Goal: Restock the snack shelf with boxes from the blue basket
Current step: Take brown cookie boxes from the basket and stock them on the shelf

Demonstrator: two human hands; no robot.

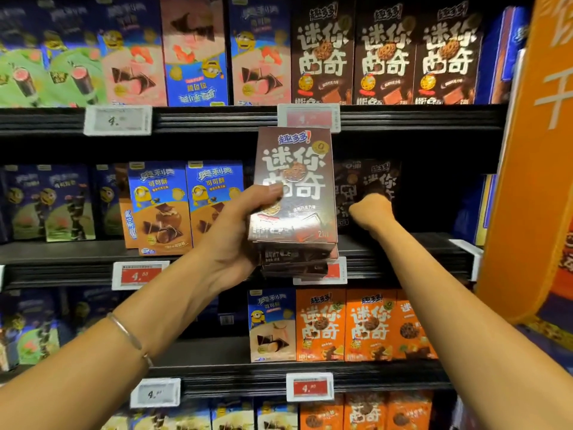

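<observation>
My left hand (235,231) grips a small stack of brown cookie boxes (294,193), held upright in front of the middle shelf (403,252). The thumb lies across the front box. My right hand (370,211) reaches into the dark gap on that shelf, against a brown box (383,178) standing far back. Its fingers are lost in shadow, so I cannot tell whether they hold the box or only touch it. The blue basket is out of view.
Blue and brown snack boxes (173,206) fill the middle shelf to the left. More brown boxes (384,54) line the shelf above and orange boxes (369,327) the one below. An orange pillar sign (533,156) borders the right side. Price tags (141,274) clip onto the shelf edges.
</observation>
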